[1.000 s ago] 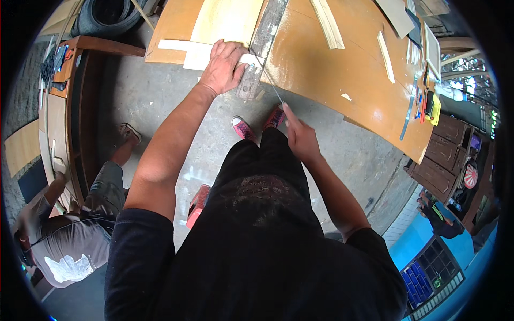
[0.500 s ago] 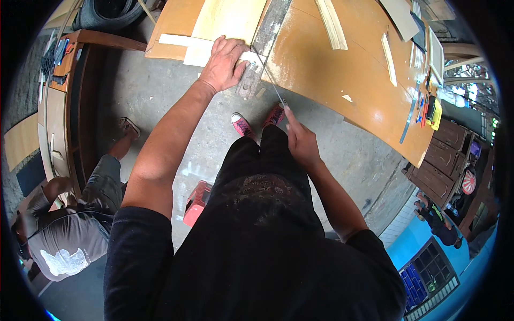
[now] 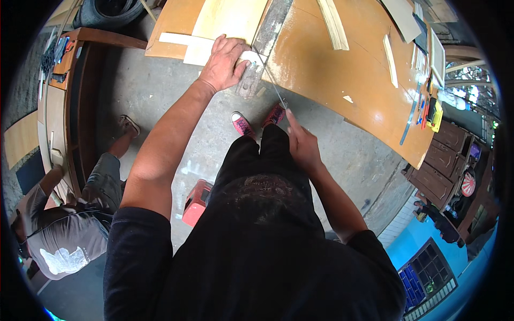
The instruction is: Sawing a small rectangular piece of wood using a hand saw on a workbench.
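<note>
My left hand (image 3: 225,63) holds a pale wooden strip (image 3: 179,39) down near its right end, fingers over it and thumb at the near side. The strip lies across a light board (image 3: 227,18) and a worn, dark-stained wooden bar (image 3: 270,29) that juts past the table edge. My right hand (image 3: 304,145) is closed around the grip of a thin saw (image 3: 275,83); the handle is mostly hidden in the fist. The narrow blade slants away from me and crosses the strip's end, just right of my left hand. Sawdust surrounds that spot.
The orange-brown tabletop (image 3: 321,69) carries loose wood strips (image 3: 333,24), a metal ruler (image 3: 410,115) and a yellow-and-black tool (image 3: 434,113). A red tool case (image 3: 197,203) stands by my legs. A co-worker (image 3: 69,224) is at a brown cabinet (image 3: 80,112) on the left.
My right hand and the saw have shifted very slightly toward me. My left hand keeps its place on the strip. The co-worker's arm at left has reached farther up.
</note>
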`<state>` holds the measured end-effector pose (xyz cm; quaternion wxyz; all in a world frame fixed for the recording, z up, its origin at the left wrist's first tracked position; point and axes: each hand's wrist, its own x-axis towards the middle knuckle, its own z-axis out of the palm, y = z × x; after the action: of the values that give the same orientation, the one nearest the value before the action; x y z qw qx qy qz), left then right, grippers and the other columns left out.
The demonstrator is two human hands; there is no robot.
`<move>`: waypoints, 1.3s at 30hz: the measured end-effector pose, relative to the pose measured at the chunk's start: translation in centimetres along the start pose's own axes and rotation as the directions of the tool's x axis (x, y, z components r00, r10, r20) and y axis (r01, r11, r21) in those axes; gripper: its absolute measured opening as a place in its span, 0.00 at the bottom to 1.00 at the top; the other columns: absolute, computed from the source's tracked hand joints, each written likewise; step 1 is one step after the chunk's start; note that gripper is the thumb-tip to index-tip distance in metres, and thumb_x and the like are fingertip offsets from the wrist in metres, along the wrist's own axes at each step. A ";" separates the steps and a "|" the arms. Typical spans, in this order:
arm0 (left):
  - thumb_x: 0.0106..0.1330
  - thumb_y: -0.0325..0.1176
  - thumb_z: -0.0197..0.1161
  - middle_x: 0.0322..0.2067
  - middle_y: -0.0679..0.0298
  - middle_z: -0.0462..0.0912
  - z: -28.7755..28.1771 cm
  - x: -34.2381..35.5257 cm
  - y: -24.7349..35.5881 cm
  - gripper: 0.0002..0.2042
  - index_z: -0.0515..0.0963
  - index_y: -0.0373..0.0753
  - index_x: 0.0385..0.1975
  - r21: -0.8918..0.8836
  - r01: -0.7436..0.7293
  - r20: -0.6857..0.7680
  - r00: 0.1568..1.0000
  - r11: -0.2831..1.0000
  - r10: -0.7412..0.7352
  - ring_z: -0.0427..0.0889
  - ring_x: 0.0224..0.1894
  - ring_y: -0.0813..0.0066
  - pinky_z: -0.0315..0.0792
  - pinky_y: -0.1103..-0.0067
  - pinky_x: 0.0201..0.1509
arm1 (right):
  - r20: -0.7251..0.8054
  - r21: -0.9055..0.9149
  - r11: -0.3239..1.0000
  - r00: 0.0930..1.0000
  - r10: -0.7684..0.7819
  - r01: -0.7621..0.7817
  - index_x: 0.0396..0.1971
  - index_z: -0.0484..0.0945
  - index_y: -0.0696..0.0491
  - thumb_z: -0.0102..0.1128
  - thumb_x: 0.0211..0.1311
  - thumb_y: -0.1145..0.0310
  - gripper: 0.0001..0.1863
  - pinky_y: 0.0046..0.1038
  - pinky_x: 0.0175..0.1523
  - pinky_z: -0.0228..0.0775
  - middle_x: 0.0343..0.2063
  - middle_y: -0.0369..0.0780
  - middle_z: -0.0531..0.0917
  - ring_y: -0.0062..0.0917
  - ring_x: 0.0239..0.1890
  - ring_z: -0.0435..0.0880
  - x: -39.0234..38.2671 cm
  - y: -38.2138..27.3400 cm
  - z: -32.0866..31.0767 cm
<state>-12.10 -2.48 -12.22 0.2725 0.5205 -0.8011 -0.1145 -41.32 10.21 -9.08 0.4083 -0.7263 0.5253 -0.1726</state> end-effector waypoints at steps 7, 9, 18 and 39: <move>0.61 0.34 0.63 0.49 0.55 0.76 0.2 0.4 -0.4 0.16 0.76 0.39 0.48 -0.012 -0.018 0.011 1.000 1.000 0.019 0.72 0.58 0.56 0.52 0.58 0.73 | -0.079 -0.018 0.997 0.994 -0.075 0.074 0.65 0.69 0.46 0.50 0.70 0.73 0.24 0.40 0.45 0.75 0.36 0.57 0.81 0.51 0.40 0.83 6.4 -0.7 1.0; 0.61 0.34 0.62 0.49 0.56 0.76 0.2 0.3 -0.3 0.16 0.76 0.39 0.48 -0.012 -0.009 0.012 1.000 1.000 0.009 0.71 0.58 0.57 0.51 0.58 0.73 | -0.091 -0.032 0.997 0.993 -0.073 0.070 0.66 0.68 0.46 0.51 0.68 0.73 0.25 0.41 0.45 0.75 0.38 0.55 0.82 0.51 0.39 0.83 5.7 -0.9 1.2; 0.61 0.34 0.63 0.49 0.55 0.76 0.0 0.2 -0.4 0.16 0.76 0.40 0.49 -0.021 -0.002 0.017 1.000 1.000 0.002 0.73 0.58 0.56 0.52 0.57 0.73 | -0.093 0.006 1.000 0.995 -0.024 0.025 0.66 0.68 0.47 0.51 0.67 0.74 0.26 0.40 0.45 0.77 0.42 0.54 0.81 0.48 0.41 0.83 -0.8 0.4 1.0; 0.61 0.34 0.64 0.49 0.57 0.77 -0.3 0.4 -0.3 0.16 0.76 0.40 0.49 -0.041 0.013 0.017 1.000 0.999 -0.012 0.73 0.58 0.58 0.52 0.58 0.74 | -0.076 -0.029 0.999 0.997 0.021 -0.023 0.66 0.67 0.48 0.49 0.69 0.73 0.25 0.41 0.45 0.76 0.40 0.55 0.82 0.49 0.41 0.83 -2.8 2.1 1.5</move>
<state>-11.87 -2.89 -12.01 0.2758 0.5187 -0.7976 -0.1369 -42.68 13.12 -11.09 0.3789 -0.7195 0.5510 -0.1875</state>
